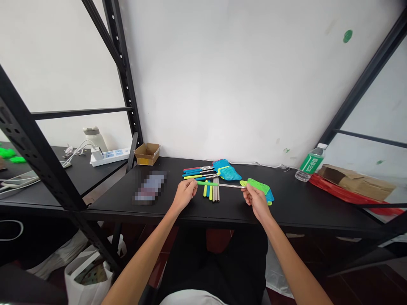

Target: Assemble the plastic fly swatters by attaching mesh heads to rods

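Note:
Between my two hands a telescopic fly swatter handle (208,184) is stretched out level, with a green grip on the left and a thin metal rod on the right. My left hand (186,194) is closed on the end of the green grip. My right hand (255,199) pinches the metal rod's far end. Beneath it lie several loose handles (208,192) in yellow, blue and bare metal. Green and blue swatter heads (260,186) lie partly behind my right hand. Farther back, swatters with blue mesh heads (229,172) are piled, their handles (195,171) pointing left.
A small open cardboard box (147,154) and a blurred flat object (150,187) are on the left of the black table (302,207). At the right stand a water bottle (310,163) and brown packaging (356,181) on red plastic. Black shelf posts (125,80) frame both sides.

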